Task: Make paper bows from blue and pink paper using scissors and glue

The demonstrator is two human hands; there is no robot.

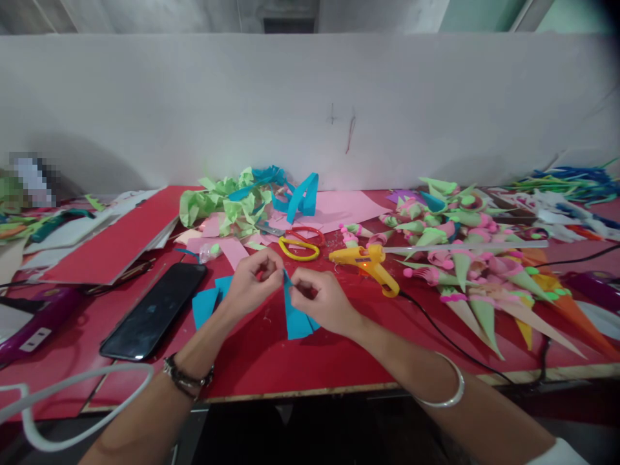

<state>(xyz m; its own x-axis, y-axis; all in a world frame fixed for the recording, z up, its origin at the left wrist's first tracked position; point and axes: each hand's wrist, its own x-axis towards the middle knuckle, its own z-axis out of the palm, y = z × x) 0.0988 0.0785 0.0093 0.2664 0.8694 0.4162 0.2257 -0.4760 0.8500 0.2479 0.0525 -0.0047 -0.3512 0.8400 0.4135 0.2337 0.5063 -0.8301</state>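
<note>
Pinching a narrow piece of bright blue paper between curled fingertips, the left hand and the right hand nearly meet at its upper end, while its lower end hangs toward the near edge of the red table. Both are closed on that paper. Flat blue paper pieces lie partly beneath the left hand, and a dark beaded bracelet circles that wrist; a silver bangle sits on the right forearm. Just beyond the hands, away from the near edge, rest scissors with red and yellow loop handles. To their right lies a yellow glue gun with a small orange light, its black cord running to the near edge. A black smartphone lies left of the hands, with a purple handheld tool nearer the left edge. Along the far edge sit crumpled light green paper, curled blue paper and a flat pink paper sheet. Pink and green paper cones crowd the right part, and thin blue and green strips gather toward the far right corner. A white upright panel stands behind the far edge.
</note>
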